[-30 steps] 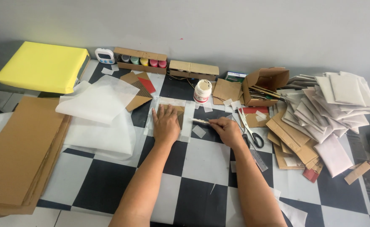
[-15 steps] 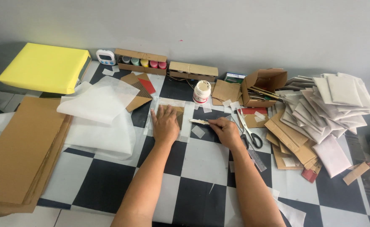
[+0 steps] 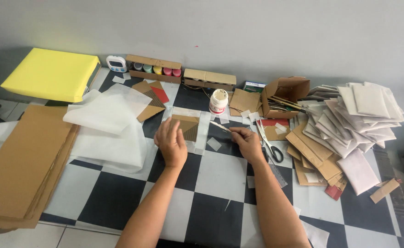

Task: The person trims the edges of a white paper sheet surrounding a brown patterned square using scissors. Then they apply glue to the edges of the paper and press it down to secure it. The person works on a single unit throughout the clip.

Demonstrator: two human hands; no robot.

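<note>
Brown cardboard square [image 3: 185, 127] pinned under left hand [image 3: 170, 143], right hand [image 3: 246, 140] pinching thin strip [image 3: 220, 126] (hands apart), bare tiles nearer.

There is a single view, taken from a camera worn on the person's head. It looks forward and steeply down over a black-and-white checkered table [image 3: 220, 179] toward a plain grey wall [image 3: 257, 32] at the far edge. The forearms enter from the bottom of the frame, and the left hand [image 3: 171, 143] and right hand [image 3: 247, 142] sit near the centre, at arm's length from the lens. The view is wide enough to take in the table from the cardboard stack [image 3: 18, 160] at left to the envelope pile [image 3: 363, 119] at right.
</note>
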